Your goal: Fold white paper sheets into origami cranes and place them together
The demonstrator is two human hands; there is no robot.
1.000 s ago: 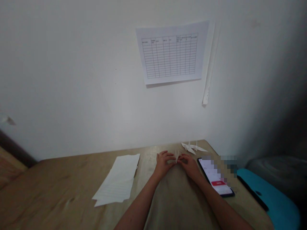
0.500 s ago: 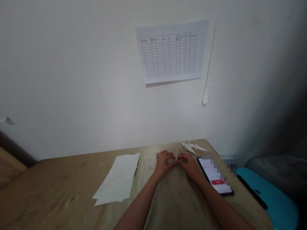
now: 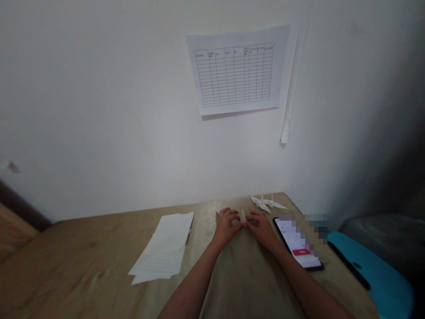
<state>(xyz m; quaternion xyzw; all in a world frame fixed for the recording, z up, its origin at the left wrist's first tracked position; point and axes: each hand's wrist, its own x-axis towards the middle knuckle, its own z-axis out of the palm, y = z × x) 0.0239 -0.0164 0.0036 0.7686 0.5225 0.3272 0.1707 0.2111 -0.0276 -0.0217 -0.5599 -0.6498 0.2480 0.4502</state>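
Tan wooden table (image 3: 83,252) is seen w/ loose white paper sheets (image 3: 161,248) at 10 o'clock, white folded paper cranes (image 3: 267,204) at 1 o'clock. Narrow white folded paper piece (image 3: 243,216) stands upright at 12 o'clock, long axis vertical, pinched between fingertips of left hand (image 3: 226,227) and right hand (image 3: 262,229), equally near; lower end hidden by fingers.

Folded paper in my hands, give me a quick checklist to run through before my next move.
1. Grip: ok, the folded paper stands upright between the fingertips of the left hand and right hand.
2. Creases: cannot tell, too small and blurred.
3. Paper cranes: ok, apart from the hands, beyond the right hand.
4. Phone: ok, apart from the right hand.
5. Stack of paper: ok, apart from the left hand.
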